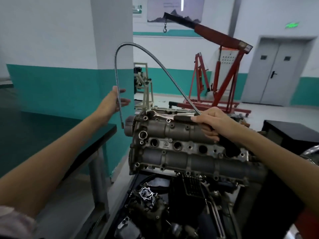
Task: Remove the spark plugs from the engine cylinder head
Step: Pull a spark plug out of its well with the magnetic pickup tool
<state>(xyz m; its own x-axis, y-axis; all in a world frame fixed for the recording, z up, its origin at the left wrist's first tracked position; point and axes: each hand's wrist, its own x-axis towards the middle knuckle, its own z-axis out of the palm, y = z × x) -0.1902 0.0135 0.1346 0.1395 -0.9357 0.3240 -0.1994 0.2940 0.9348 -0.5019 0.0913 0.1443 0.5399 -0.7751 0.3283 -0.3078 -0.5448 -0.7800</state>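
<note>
Steel flexible shaft (138, 54) arcs from right hand's (214, 123) closed grip on its black handle; left hand (114, 102) spread wide.

A single wide-angle view from the person's head looks forward and down, close over the cylinder head (181, 145) just below the right hand's fingers (209, 135). Beyond the left hand's fingers (123, 100) it takes in the far workshop wall.

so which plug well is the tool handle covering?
The rightmost spark plug well in the cylinder head: the black handle held by the right hand overlaps it. The other three wells are in clear view.
</note>
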